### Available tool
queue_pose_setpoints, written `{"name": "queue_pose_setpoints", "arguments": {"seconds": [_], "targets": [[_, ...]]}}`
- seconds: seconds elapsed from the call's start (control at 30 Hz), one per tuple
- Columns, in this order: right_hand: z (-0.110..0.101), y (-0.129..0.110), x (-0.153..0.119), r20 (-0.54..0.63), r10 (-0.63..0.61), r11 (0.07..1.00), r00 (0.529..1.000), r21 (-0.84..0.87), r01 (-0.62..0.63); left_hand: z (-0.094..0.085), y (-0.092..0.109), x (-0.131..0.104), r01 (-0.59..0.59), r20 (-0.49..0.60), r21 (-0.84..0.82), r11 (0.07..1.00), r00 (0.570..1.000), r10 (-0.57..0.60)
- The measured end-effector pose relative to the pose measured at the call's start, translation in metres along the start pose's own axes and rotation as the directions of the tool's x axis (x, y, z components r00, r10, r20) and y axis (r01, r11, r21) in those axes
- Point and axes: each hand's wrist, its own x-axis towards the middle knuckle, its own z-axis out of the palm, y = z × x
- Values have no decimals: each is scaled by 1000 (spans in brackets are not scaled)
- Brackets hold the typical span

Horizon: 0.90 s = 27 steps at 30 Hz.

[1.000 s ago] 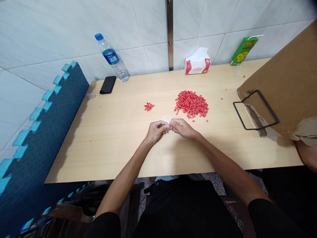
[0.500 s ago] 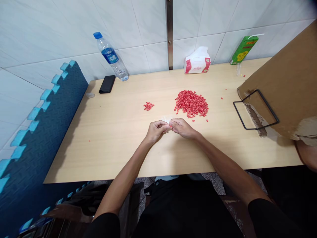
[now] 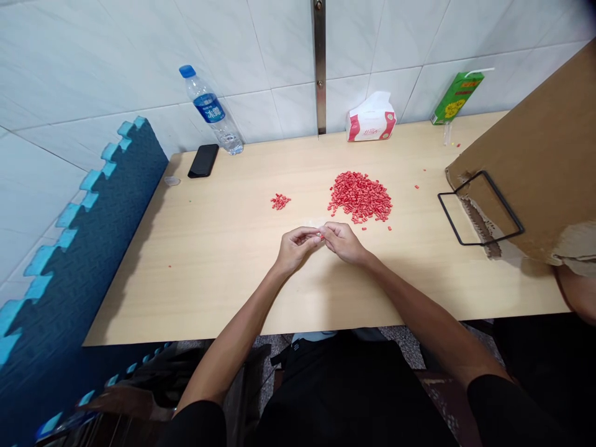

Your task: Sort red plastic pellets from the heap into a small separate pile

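My left hand (image 3: 297, 246) and my right hand (image 3: 343, 241) meet fingertip to fingertip over the wooden table (image 3: 218, 248). Between the pinched fingers of both hands a small red piece (image 3: 321, 235) shows. Something clear, too faint to make out, lies just beyond the fingertips. A large pile of small red pieces (image 3: 361, 197) is behind my right hand. The small pile of red pieces (image 3: 280, 201) sits farther left, behind my left hand.
A water bottle (image 3: 212, 112) and black phone (image 3: 203, 161) stand and lie at the back left. Tissue pack (image 3: 371, 121) and green carton (image 3: 457, 98) are at the back. At right are a cardboard sheet (image 3: 526, 149), black wire frame (image 3: 447, 217) and a person's arm (image 3: 577, 292).
The fingers of both hands have shifted slightly around the red piece. The clear thing beyond them shows less now. The whole view has moved a little; both piles look the same.
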Motion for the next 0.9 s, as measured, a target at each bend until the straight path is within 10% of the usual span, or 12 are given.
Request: {"name": "queue_pose_setpoints", "arguments": {"seconds": [0.3,0.57,0.7,0.9], "targets": [[8,1,-1,-199,-50,995,979,-98,30,8,5,-8,-151,-94,283,947,978,184],[-30,0,10,-541,-276,825,795,-557,-93,-29,8,34,-149,-282,623,768,873,398],[-37,6,17,-516,-288,658,807,-719,-224,-62,5,76,-29,-369,747,664,813,451],[-30,5,18,-445,-257,530,858,-807,-260,-81,4,98,118,-413,785,609,832,371]]}}
